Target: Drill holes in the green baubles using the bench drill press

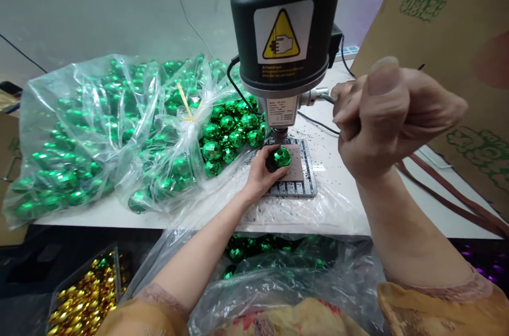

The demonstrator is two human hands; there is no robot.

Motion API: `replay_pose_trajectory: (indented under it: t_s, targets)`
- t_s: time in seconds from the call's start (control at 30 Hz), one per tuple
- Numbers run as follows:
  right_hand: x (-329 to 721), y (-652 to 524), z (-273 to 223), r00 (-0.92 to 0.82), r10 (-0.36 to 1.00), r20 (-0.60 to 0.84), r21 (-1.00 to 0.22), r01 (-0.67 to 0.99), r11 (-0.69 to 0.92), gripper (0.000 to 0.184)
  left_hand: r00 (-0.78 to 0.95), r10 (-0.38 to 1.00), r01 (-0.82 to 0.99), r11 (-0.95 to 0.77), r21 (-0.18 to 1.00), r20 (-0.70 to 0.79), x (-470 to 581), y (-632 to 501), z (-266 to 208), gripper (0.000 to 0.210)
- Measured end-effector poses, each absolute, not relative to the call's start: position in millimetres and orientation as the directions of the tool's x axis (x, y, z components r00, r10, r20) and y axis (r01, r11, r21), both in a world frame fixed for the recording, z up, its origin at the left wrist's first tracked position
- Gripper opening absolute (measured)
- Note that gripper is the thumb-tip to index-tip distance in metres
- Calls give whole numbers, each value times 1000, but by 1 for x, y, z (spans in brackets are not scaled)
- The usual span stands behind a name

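Note:
My left hand (263, 169) pinches a shiny green faceted ball (282, 156) between thumb and fingers. The ball rests on a brown square pad (296, 169) over the slotted metal base plate (311, 179). Directly above it is the chuck (280, 134) of a black bench drill press (286, 73); I cannot tell whether a bit touches the ball. On the right, my right hand (387, 113) is closed in a fist around the press's feed lever (328, 98), whose outer end is hidden in the fingers.
Clear plastic bags (71, 129) full of green balls (226, 137) lie left of the press. Dark shavings are scattered around the base. A cardboard box (449, 50) and brown straps (445, 193) stand right. Gold balls (83, 293) fill a container at lower left; a plastic bag (278, 272) hangs below the table edge.

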State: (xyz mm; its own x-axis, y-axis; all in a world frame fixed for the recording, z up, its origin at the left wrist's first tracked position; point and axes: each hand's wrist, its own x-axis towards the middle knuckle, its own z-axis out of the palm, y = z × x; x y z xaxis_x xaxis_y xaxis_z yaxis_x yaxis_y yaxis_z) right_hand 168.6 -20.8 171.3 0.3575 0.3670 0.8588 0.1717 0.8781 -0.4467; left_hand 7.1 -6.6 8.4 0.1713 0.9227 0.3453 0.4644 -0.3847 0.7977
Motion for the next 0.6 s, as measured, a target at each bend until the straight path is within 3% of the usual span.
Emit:
replay_pose_trajectory:
  t_s: [0.2,0.43,0.6]
  targets:
    - [169,-18,165,361,332,872,-418,191,888,41,149,937,426,-350,834,317,7,-7,9,53]
    - [165,-11,157,356,166,920,-250,205,946,43,137,943,425,-332,842,302,7,-9,11,50]
    - [167,-8,149,343,117,932,-204,229,952,44,146,937,408,-350,843,318,7,-9,10,51]
